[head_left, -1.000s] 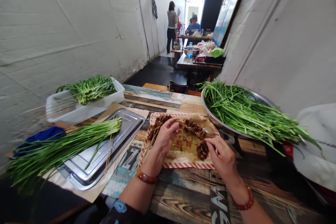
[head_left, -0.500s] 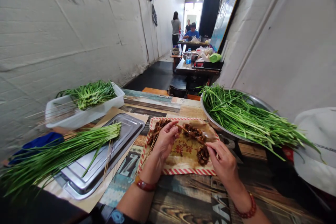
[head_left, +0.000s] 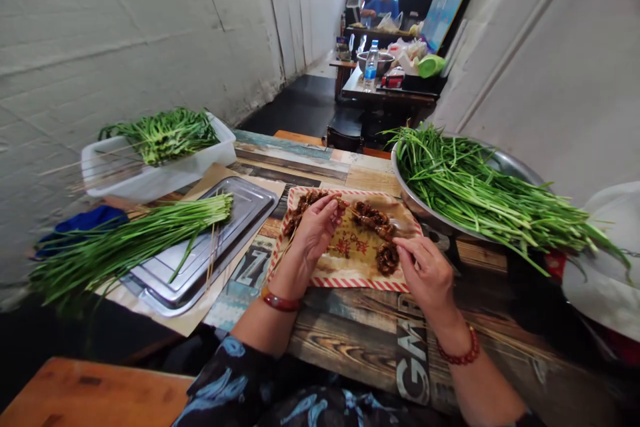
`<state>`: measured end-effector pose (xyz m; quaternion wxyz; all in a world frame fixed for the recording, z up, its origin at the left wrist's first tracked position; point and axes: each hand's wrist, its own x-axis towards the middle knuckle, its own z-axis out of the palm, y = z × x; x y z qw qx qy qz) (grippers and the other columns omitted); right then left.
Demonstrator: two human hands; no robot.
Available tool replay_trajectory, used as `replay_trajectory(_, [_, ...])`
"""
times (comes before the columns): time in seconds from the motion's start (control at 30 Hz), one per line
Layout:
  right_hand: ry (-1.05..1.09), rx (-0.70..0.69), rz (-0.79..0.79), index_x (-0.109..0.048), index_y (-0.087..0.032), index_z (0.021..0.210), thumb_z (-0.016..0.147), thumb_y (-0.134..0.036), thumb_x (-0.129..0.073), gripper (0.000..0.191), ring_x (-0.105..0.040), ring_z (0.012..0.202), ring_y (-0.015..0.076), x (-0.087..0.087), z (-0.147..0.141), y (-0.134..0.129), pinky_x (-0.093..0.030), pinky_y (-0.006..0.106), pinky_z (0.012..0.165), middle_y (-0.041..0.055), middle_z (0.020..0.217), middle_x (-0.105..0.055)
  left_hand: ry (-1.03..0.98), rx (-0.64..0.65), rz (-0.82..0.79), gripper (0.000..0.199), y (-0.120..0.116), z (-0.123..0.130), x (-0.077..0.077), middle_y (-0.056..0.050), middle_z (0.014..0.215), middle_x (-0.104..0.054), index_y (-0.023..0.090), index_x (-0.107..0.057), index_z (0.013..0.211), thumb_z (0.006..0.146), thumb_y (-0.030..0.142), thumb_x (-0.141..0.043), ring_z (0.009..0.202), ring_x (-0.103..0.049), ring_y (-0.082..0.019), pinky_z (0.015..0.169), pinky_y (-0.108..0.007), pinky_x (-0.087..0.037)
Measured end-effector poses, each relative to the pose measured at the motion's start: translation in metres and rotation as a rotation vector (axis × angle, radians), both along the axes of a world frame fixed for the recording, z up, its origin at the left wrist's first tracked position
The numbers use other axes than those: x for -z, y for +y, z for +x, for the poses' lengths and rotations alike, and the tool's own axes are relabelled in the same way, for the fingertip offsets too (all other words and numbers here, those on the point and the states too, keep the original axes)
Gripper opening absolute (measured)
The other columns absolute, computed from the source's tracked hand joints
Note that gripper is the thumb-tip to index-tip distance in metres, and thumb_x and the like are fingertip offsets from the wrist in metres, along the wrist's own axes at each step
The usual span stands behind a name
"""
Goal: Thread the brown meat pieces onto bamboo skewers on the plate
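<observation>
A skewer of dark brown, sauced meat [head_left: 373,220] stretches between my two hands, over a cream tray with a red-striped rim [head_left: 360,283]. My left hand [head_left: 317,230] is closed in a pinch on its stick end. At the other end the thumb and fingers of my right hand [head_left: 425,270] pinch the last brown piece. Just left of my right fingertips, a small heap of the same brown pieces [head_left: 387,259] lies on the tray. More brown pieces [head_left: 306,203] and thin sticks sit behind my left hand, partly hidden by it.
To the left, a bundle of green stalks [head_left: 145,240] lies across a metal tray lid [head_left: 240,197]. Behind it stands a white plastic tub [head_left: 165,180] with greens and sticks. A steel bowl [head_left: 505,160] heaped with long greens is at right. People [head_left: 383,7] are at far tables.
The view has tipped downward, so the table sits higher in the picture and my sleeves and a wooden bench show. My hands keep nearly the same hold on the skewer.
</observation>
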<state>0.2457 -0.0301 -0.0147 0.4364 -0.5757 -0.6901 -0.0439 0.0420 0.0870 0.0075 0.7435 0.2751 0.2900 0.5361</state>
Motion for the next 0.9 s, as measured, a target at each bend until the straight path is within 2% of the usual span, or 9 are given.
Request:
replay_trajectory(0.37, [-0.084,-0.011,-0.005,-0.068,-0.025,0.114,0.092,-0.016,-0.055,0.027,-0.067,0.081,0.0141,0.0015,0.0050,-0.0029,-0.055,0.027,0.077,0.0042,0.095,-0.069,-0.028,-0.019,0.013,0.034,-0.0035,0.0025,-0.0001,-0.002,0.076,-0.069,0.012,-0.065,0.088,0.064,0.026,-0.085,0.062,-0.061,-0.008,0.060,-0.019,-0.048])
replay_trajectory(0.57, [-0.113,0.005,0.012,-0.068,-0.025,0.114,0.092,-0.016,-0.056,0.027,-0.066,0.080,0.0140,0.0029,0.0052,-0.0031,-0.055,0.027,0.077,0.0036,0.093,-0.069,-0.003,-0.056,0.010,0.038,-0.0027,0.0024,0.0023,-0.002,0.075,-0.068,0.012,-0.064,0.086,0.060,0.027,-0.088,0.062,-0.061,-0.009,0.060,-0.020,-0.047])
replay_trajectory(0.9, [-0.125,0.013,-0.007,-0.069,-0.024,0.113,0.092,-0.016,-0.056,0.026,-0.065,0.077,0.0122,0.0027,0.0051,-0.0025,-0.054,0.025,0.075,0.0030,0.090,-0.067,0.013,-0.050,0.039,0.035,-0.0034,0.0024,0.0022,-0.003,0.077,-0.069,0.012,-0.065,0.085,0.062,0.028,-0.086,0.063,-0.061,-0.010,0.063,-0.023,-0.048])
